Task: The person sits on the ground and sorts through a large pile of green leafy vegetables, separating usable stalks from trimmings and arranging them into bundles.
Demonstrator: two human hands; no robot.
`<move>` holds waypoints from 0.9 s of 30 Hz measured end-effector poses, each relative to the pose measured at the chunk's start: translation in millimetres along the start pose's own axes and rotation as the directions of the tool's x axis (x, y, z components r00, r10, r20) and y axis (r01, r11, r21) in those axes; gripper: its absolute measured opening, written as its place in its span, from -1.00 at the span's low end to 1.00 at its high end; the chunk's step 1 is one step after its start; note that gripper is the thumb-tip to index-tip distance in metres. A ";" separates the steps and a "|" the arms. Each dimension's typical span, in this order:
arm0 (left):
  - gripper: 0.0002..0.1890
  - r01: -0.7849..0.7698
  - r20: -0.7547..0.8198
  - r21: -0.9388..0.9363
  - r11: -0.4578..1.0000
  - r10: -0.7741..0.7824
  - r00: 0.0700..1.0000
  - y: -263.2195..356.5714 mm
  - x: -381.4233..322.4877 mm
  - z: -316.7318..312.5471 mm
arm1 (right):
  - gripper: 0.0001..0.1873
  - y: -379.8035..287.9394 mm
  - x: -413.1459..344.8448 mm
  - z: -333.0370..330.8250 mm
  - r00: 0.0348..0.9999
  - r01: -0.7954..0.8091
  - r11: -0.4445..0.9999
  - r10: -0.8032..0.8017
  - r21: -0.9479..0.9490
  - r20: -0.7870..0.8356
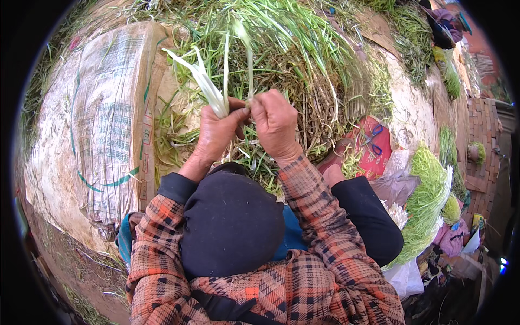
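My left hand [221,130] is closed on a few pale-stemmed green stalks [209,89], whose white parts stand up and fan out beyond the fingers. Close beside it, almost touching, my right hand [275,122] pinches a single thin stalk [250,73] between thumb and fingers; its upper end is blurred. Beyond both hands lies a large heap of long green stalks [321,53], with brown, dry-looking lower ends towards me. Loose green trimmings [260,156] lie just under my hands.
A woven plastic sack [107,122] lies at left. At right, blue-handled scissors [370,140] rest on a red printed sheet [380,160], near a pile of green, white-ended stalks [424,203]. Another person [445,24] is partly visible at the upper right.
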State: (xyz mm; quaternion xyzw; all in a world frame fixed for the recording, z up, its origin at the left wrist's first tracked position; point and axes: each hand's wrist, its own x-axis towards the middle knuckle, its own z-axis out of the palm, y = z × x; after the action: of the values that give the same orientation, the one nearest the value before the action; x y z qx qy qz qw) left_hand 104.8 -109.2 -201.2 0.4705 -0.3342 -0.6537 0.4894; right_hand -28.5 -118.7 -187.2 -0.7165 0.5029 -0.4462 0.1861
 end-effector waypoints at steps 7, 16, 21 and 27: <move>-0.76 0.068 0.117 -0.171 0.983 -0.048 0.992 8.3 -4.2 -4.9 | -0.89 -6.9 -8.6 -14.7 0.980 -0.169 0.966 0.145 0.196 0.134; -0.81 0.091 0.199 -0.350 0.932 -0.021 0.980 17.6 -2.3 -15.9 | -0.90 -2.9 -13.3 -14.7 0.904 -0.426 0.769 0.385 0.476 0.187; -0.87 0.058 0.049 -0.394 0.917 -0.042 0.998 16.9 3.8 -15.8 | -0.87 6.2 -4.0 -7.0 0.889 -0.391 0.338 0.380 0.856 0.256; -0.84 0.008 -0.028 -0.444 0.896 -0.022 0.999 30.0 9.5 -31.4 | -0.84 -1.5 -7.4 -21.4 0.873 -0.485 0.329 0.226 0.810 0.431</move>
State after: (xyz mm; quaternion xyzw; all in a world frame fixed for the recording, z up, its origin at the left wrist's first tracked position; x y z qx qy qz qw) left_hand 143.5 -126.4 -187.5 0.3596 -0.1647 -0.7088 0.5841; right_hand -46.0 -107.6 -178.1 -0.4209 0.3021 -0.5014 0.6930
